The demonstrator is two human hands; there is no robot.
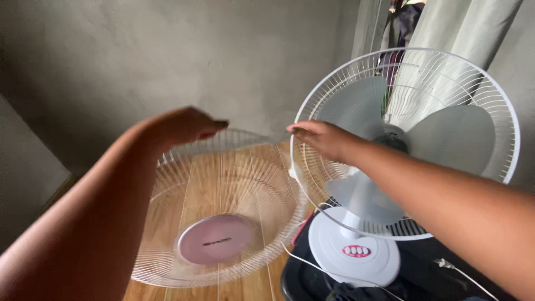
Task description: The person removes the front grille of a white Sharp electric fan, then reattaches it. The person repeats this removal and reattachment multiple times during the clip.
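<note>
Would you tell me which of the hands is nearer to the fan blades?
Right. The right hand rests at the rear guard's rim beside the fan blades; the left hand holds the detached front guard, farther away.

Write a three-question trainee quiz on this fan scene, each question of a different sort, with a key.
1. True or false: the front grille is mounted on the fan.
2. Multiple choice: what colour is the round disc at the middle of the loose grille? A) green B) pinkish purple C) black
3. Short answer: which hand is at the rim of the rear guard that surrounds the blades?

Key
1. False: it is off the fan, held out over the wooden floor with the left hand at its upper rim.
2. B
3. The right hand, at the guard's left edge.
</note>
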